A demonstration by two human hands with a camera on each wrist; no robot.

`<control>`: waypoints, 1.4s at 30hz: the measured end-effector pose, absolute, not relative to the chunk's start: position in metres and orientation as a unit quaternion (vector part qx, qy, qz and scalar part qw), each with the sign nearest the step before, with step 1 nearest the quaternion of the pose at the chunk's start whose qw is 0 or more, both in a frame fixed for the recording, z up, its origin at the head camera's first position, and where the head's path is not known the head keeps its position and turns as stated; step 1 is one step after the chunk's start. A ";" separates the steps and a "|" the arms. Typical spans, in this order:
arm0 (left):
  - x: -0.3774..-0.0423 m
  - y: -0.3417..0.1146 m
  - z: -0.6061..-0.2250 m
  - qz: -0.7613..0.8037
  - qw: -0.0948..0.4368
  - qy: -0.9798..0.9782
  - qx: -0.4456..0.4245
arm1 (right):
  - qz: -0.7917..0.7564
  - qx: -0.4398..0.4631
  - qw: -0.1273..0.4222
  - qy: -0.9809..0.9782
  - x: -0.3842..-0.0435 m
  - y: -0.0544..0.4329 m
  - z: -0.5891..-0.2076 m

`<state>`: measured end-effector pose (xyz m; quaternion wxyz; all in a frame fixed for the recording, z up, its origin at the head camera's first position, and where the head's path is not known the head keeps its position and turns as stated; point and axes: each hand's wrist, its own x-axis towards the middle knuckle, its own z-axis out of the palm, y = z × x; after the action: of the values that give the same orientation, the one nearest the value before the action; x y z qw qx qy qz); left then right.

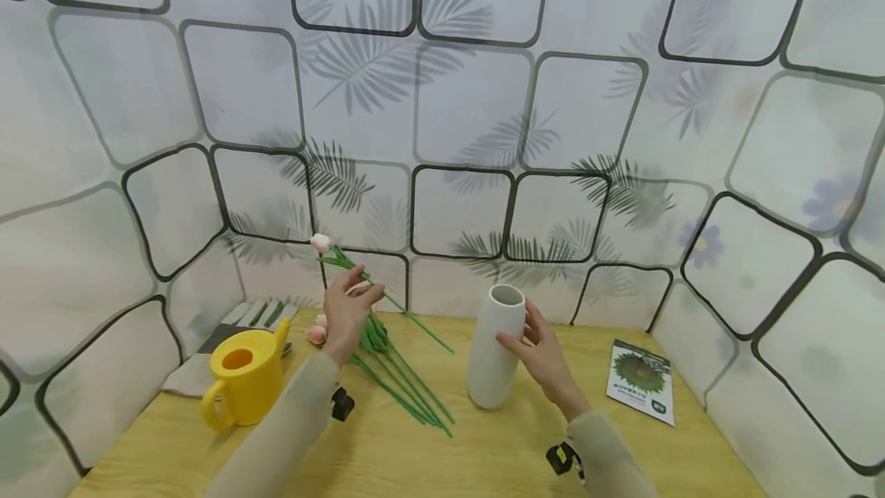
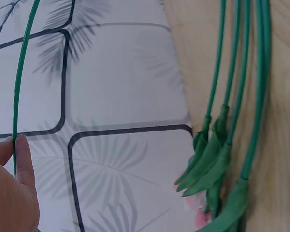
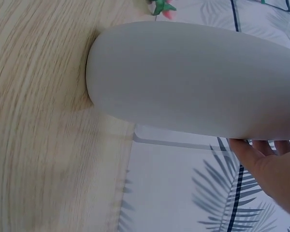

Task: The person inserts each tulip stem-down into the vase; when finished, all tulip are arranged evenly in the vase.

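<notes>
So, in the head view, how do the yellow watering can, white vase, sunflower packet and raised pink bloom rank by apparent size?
Largest: yellow watering can and white vase, too alike to rank.
Next: sunflower packet.
Smallest: raised pink bloom.

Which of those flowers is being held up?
The single flower whose stem is pinched in the person's left hand; the other flowers lie bunched together on the wooden table.

A pink tulip [image 1: 336, 255] slants beside a white vase [image 1: 495, 348].
</notes>
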<state>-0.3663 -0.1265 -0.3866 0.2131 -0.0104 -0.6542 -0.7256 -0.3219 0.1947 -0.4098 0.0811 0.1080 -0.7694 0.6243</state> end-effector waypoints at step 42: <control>-0.379 -0.064 -0.317 -0.783 0.292 -0.548 -0.037 | 0.626 0.115 0.071 -0.768 -0.324 0.197 -0.410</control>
<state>-0.3793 -0.0641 -0.3167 0.2916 -0.0371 -0.5479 -0.7832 -0.3242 0.1968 -0.4104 0.0709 0.1151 -0.7679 0.6262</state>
